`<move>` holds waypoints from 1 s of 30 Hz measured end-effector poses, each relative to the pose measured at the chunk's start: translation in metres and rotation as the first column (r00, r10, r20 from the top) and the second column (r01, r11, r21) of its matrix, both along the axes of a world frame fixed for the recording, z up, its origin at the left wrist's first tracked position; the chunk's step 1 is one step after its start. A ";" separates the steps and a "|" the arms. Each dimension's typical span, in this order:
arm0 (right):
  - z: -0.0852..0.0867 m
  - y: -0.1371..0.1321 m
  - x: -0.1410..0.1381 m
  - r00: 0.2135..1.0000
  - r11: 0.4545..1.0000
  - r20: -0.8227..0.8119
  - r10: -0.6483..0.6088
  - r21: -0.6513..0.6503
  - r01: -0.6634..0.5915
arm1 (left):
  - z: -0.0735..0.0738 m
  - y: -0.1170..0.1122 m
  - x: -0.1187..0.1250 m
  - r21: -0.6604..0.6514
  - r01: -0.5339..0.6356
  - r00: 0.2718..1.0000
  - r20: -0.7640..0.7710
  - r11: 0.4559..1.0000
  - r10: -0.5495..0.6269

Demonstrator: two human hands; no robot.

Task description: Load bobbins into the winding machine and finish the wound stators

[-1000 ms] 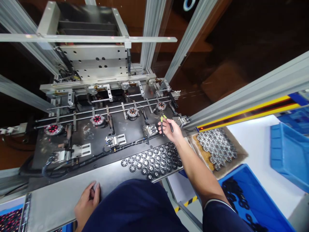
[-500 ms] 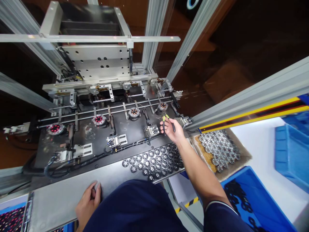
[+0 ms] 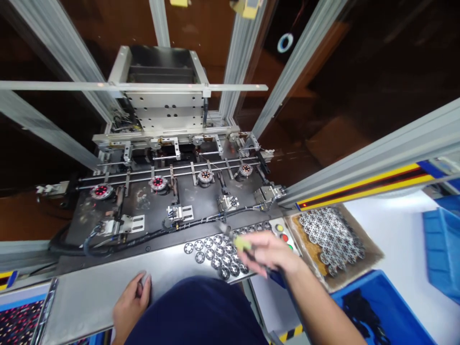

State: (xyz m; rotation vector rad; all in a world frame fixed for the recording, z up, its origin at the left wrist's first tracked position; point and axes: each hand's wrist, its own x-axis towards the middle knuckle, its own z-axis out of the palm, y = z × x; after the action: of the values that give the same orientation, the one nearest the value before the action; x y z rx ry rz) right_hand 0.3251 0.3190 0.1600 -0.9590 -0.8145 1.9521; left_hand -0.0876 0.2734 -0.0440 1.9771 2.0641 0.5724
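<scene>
My right hand [image 3: 268, 251] is closed round a pair of pliers [image 3: 243, 243] with black and yellow-green handles, blurred by motion. Their jaws point up and left, over several round black-and-silver parts [image 3: 199, 245] laid in rows on the steel ledge [image 3: 168, 261]. My left hand [image 3: 131, 299] rests at the ledge's front edge, loosely curled, with thumb and forefinger close together and nothing visible in it. Behind the ledge, round fixtures on the machine plate hold parts: two glow red, such as the left one [image 3: 102, 191], and two look orange-white, such as the right one [image 3: 246, 170].
Coloured push buttons [image 3: 284, 237] sit at the ledge's right end. Beyond them are a carton of silver rings [image 3: 332, 235] and a blue bin [image 3: 391, 297] with black parts. Metal clamps and a black cable [image 3: 132, 238] cross the machine plate. A yellow-edged bar [image 3: 362, 187] runs along the right.
My right hand has drawn back with the pliers from the rightmost fixture to above the rows of parts. My left hand has stayed put. The view has shifted slightly.
</scene>
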 end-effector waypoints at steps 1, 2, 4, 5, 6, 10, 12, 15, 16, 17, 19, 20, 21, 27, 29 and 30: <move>0.004 -0.015 -0.009 0.986 0.986 0.011 0.165 -0.025 -0.165 | 0.000 0.002 0.001 0.007 0.004 1.000 0.015 1.000 -0.004; 0.003 -0.027 -0.017 0.970 0.968 0.008 0.245 -0.055 -0.244 | 0.000 0.003 0.002 0.016 0.011 0.999 0.034 1.000 -0.011; -0.012 -0.042 -0.034 0.965 0.962 -0.021 0.262 -0.070 -0.263 | 0.002 0.003 0.008 0.025 0.027 0.997 0.065 0.999 -0.029; -0.024 -0.043 -0.043 0.970 0.969 0.007 0.242 -0.062 -0.241 | 0.004 0.003 0.012 0.024 0.030 0.997 0.076 0.999 -0.031; -0.039 -0.039 -0.053 0.975 0.977 0.080 0.207 -0.059 -0.203 | 0.007 0.004 0.016 0.018 0.024 0.996 0.082 1.000 -0.026; -0.095 0.002 -0.114 0.905 0.961 0.328 0.271 -0.149 -0.234 | 0.019 0.017 0.025 -0.084 -0.026 0.993 0.109 0.996 0.035; -0.113 0.019 -0.149 0.780 0.929 0.510 0.362 -0.125 -0.349 | 0.028 0.020 0.026 -0.156 -0.050 0.987 0.142 0.987 0.072; -0.128 0.025 -0.188 0.464 0.843 0.831 0.307 -0.011 -0.538 | 0.046 0.014 0.033 -0.259 -0.020 0.975 0.210 0.966 0.077; -0.131 0.024 -0.196 0.365 0.810 0.897 0.250 0.012 -0.586 | 0.053 0.011 0.036 -0.289 0.006 0.970 0.234 0.957 0.064; -0.133 0.022 -0.203 0.278 0.779 0.940 0.196 0.023 -0.627 | 0.059 0.007 0.039 -0.316 0.036 0.965 0.256 0.948 0.049; -0.135 0.018 -0.213 0.122 0.720 0.987 0.108 0.007 -0.694 | 0.069 0.002 0.042 -0.356 0.089 0.957 0.289 0.930 0.019; -0.134 0.016 -0.217 0.044 0.688 0.997 0.059 -0.008 -0.726 | 0.073 0.000 0.042 -0.368 0.109 0.954 0.298 0.923 0.006; -0.133 0.015 -0.221 -0.017 0.657 1.000 0.014 -0.022 -0.754 | 0.075 -0.001 0.041 -0.377 0.125 0.953 0.304 0.918 -0.005; -0.116 0.010 -0.231 -0.106 0.540 0.991 -0.080 -0.046 -0.840 | 0.075 -0.005 0.036 -0.369 0.082 0.958 0.284 0.926 0.028; -0.104 0.009 -0.226 -0.105 0.547 0.992 -0.076 -0.046 -0.836 | 0.073 -0.008 0.034 -0.345 0.075 0.960 0.280 0.936 0.026; -0.095 0.010 -0.221 -0.095 0.548 0.993 -0.075 -0.038 -0.836 | 0.071 -0.010 0.032 -0.330 0.079 0.959 0.281 0.941 0.018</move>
State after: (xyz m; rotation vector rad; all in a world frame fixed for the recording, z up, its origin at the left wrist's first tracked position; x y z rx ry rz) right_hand 0.1036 0.3294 0.0654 -1.6450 -2.8322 0.7256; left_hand -0.0554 0.2635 0.0272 1.6258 1.8132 0.4270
